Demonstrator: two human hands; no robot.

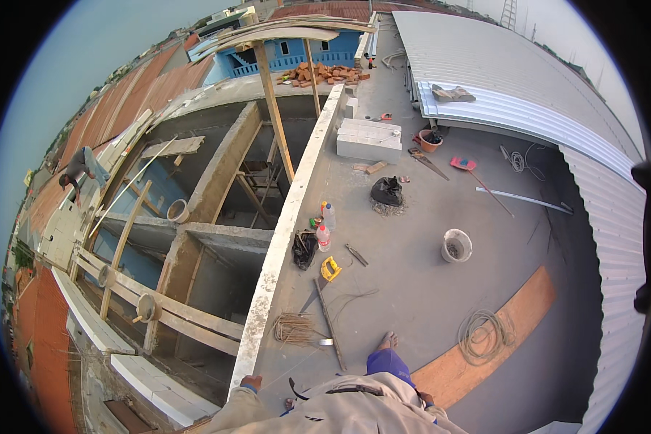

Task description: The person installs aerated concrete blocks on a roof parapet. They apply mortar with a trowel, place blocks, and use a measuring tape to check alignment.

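My left hand (251, 381) rests on the near end of a long white concrete parapet (296, 195), its fingers too small to read. Of my right hand only a sliver shows at my hip (425, 397), behind my beige shirt. My bare foot (388, 338) stands on the grey concrete roof. Just ahead lie a bundle of thin wires (294, 329), a long rod (331, 325) and a yellow-handled saw (330, 269).
Left of the parapet is a deep drop into unfinished concrete rooms with timber props. On the roof are a white bucket (456, 245), two bottles (328, 215), black bags (388, 191), a wire coil (483, 336), white blocks (369, 139) and bricks (325, 72). Another person (79, 170) bends far left.
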